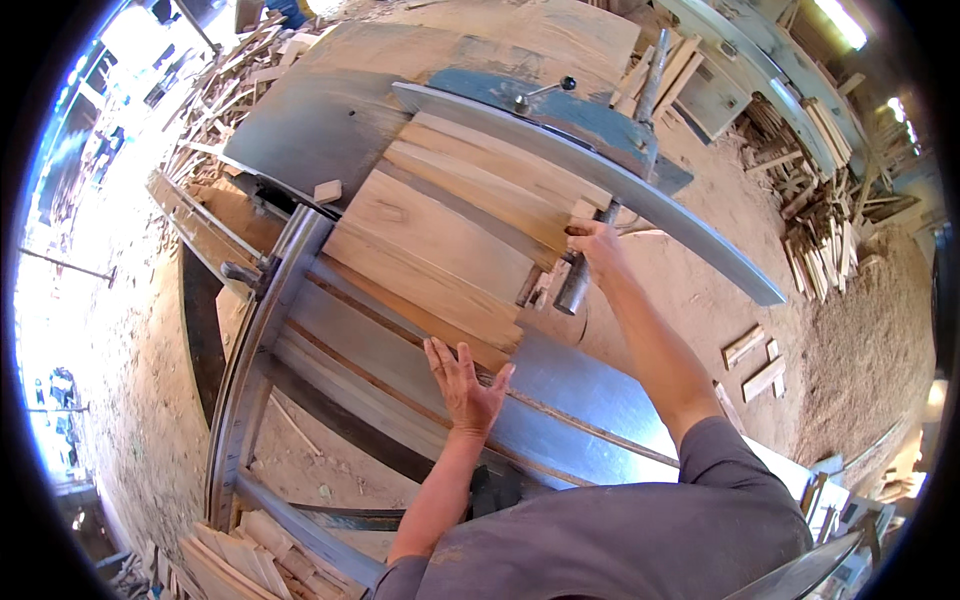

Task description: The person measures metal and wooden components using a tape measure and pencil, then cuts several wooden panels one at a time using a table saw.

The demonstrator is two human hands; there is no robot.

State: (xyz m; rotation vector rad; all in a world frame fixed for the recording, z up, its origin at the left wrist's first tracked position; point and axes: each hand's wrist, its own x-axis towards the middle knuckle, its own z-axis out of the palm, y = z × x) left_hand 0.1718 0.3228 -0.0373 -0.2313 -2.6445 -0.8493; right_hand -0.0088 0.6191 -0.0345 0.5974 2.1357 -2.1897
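Observation:
My left hand (466, 392), its fingers spread, is at the near edge of a wide pale wooden board (430, 250) on the saw table. Whether the fingertips touch the board cannot be told. My right hand (597, 248) is closed at the right ends of the boards, beside a metal round bar (573, 286). Its fingers are curled, and what they grip is hidden. Narrower planks (480, 165) lie beyond the wide board, along a long grey fence (600, 160). A strip of darker wood (400, 310) runs along the board's near side.
A metal crosscut fence (250, 370) crosses at the left. The grooved sliding table (590, 385) lies before me. A small wood block (327, 191) rests on the table by the wide board. Offcuts (250, 560) lie at lower left, and wood scraps (815, 255) are heaped at right.

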